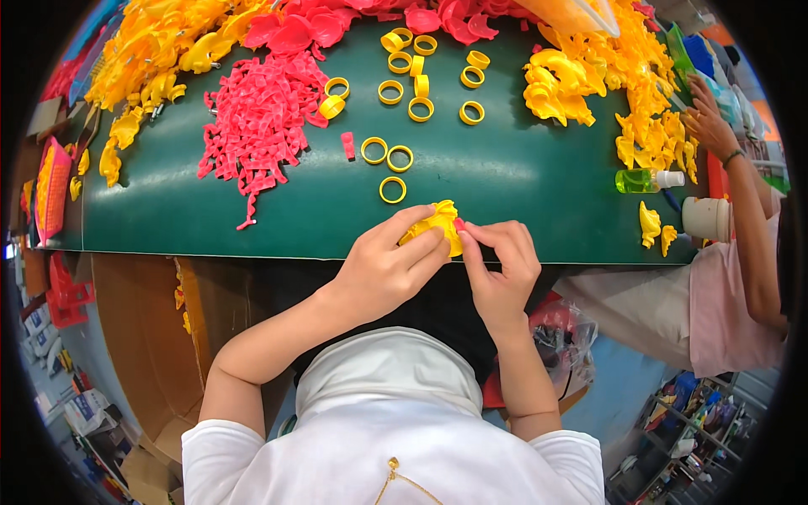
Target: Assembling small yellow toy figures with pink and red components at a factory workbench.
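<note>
At the near edge of the green table [278, 189], my left hand [383, 261] is closed around a yellow moulded plastic piece [438, 223]. My right hand [505, 265] pinches a small red plastic piece [459, 224] between thumb and forefinger, against the right side of the yellow one. How the two pieces fit together is hidden by my fingers. Just beyond my hands lie yellow rings [393, 189], with several more farther back. One loose red piece [348, 146] lies left of the rings.
A heap of small red pieces [261, 118] lies left of the rings. Yellow moulded parts [168, 50] and red shell-like parts [295, 32] pile along the back. At right are a green spray bottle [644, 180], a white tub [705, 217] and another person's arm [749, 194]. A cardboard box [135, 320] stands below left.
</note>
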A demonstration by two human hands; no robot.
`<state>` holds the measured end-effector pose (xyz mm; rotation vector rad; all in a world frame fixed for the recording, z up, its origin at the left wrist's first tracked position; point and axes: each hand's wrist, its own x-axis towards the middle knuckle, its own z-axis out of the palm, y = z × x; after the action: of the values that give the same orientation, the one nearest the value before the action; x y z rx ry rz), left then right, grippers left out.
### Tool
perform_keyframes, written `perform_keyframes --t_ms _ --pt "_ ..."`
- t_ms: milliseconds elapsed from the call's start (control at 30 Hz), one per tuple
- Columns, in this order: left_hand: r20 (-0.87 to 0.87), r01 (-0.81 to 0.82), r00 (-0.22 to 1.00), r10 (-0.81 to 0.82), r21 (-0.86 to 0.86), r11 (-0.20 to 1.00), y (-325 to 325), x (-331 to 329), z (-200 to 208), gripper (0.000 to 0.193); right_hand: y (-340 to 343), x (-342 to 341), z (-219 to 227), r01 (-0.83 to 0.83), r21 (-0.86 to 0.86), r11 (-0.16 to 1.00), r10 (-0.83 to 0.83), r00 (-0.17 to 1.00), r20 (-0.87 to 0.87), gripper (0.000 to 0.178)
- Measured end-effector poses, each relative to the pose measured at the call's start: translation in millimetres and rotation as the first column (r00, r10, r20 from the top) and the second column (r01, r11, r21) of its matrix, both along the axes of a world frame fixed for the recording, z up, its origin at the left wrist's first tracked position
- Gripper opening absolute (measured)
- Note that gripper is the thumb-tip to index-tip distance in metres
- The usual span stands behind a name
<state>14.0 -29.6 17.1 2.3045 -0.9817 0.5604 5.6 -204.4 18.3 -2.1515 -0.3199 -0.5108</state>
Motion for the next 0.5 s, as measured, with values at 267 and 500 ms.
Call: perform_keyframes --t_ms 267,500 --pt "0.006 -0.001 1.000 0.001 -0.001 1.000 -0.7 3.4 0.9 0.028 4.9 -9.3 8.8 0.010 -0.272 0.962 -0.023 0.999 -0.045 0.015" --pt "0.039 0.011 0.999 -0.012 0.021 1.000 6.2 2.8 -0.5 0.029 -22.2 19.6 30.1 -0.273 -0.180 0.945 0.226 0.943 -0.246 0.013"
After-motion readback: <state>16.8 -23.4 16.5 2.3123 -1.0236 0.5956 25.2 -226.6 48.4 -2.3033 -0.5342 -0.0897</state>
